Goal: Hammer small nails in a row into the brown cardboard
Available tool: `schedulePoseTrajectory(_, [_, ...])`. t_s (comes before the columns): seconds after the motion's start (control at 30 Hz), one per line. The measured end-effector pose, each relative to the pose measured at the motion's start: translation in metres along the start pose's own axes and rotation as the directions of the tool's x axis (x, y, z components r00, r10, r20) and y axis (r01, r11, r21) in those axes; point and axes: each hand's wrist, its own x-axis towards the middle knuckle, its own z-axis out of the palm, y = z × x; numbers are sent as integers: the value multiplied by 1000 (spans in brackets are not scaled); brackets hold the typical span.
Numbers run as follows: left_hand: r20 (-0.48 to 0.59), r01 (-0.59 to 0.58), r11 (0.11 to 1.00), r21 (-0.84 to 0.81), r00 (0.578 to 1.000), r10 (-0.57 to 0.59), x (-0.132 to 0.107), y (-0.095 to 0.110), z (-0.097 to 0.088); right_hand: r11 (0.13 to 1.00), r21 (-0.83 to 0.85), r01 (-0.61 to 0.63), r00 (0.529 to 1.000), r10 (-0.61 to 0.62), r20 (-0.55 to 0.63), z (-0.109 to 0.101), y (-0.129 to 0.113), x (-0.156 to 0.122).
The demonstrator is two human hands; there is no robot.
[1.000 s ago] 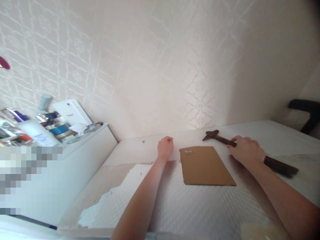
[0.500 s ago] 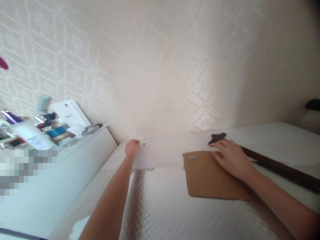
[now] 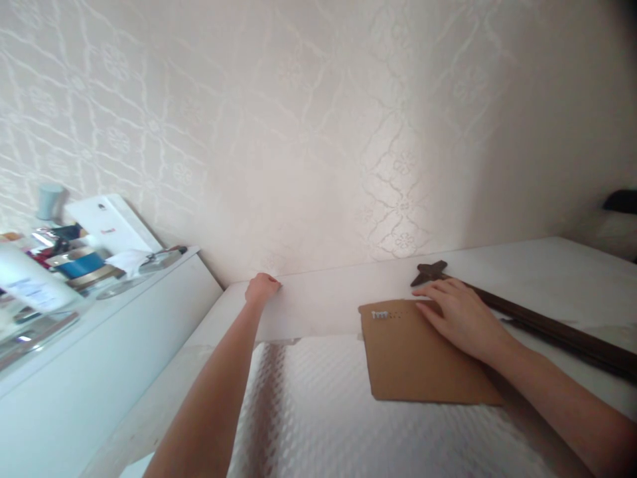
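Observation:
My left hand (image 3: 261, 290) is closed in a loose fist at the far left corner of the white table (image 3: 323, 309), close to the wall; whether it holds anything is hidden. My right hand (image 3: 458, 317) lies flat with fingers stretched out on the top right corner of a brown cardboard sheet (image 3: 413, 362). A short row of small pale pins (image 3: 379, 315) sits at the cardboard's top left. Just behind my right hand lies a dark hammer (image 3: 430, 271), its long handle running off to the right.
A shiny embossed sheet (image 3: 343, 411) covers the near part of the table. To the left stands a white cabinet (image 3: 99, 345) crowded with bottles, a blue jar (image 3: 82, 262) and a white box. Patterned wallpaper (image 3: 298, 133) backs the table. A dark object (image 3: 622, 199) shows at far right.
My right hand left the hammer handle and came to rest flat on the cardboard. My left hand slid left along the table's far edge to the corner, where a small speck lay.

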Motion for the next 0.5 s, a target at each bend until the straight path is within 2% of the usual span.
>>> schedulePoseTrajectory(0.17, [-58,0,999,-49,998,-3,-15,8,-9,999,29,-16,1000,15,8,-1,0,-1])
schedulePoseTrajectory(0.23, [-91,-48,991,-122,995,37,-28,18,-14,999,36,-26,1000,26,-1,-1,1,1])
schedulePoseTrajectory(0.3, [-100,-129,957,-260,989,107,-52,30,-20,997,53,-50,998,52,-29,-5,1,3])
schedulePoseTrajectory(0.37, [-70,-212,865,-455,977,203,-89,40,-32,992,90,-84,992,92,-82,-18,-4,4])
schedulePoseTrajectory(0.4, [-78,-276,806,-523,958,277,-114,42,-39,988,120,-96,987,110,-117,-29,-9,3])
schedulePoseTrajectory(0.47, [-138,-405,714,-571,905,402,-172,36,-58,977,192,-92,974,129,-188,-58,-25,-7])
schedulePoseTrajectory(0.5, [-201,-471,685,-555,876,439,-203,29,-68,971,222,-87,965,137,-224,-73,-34,-15])
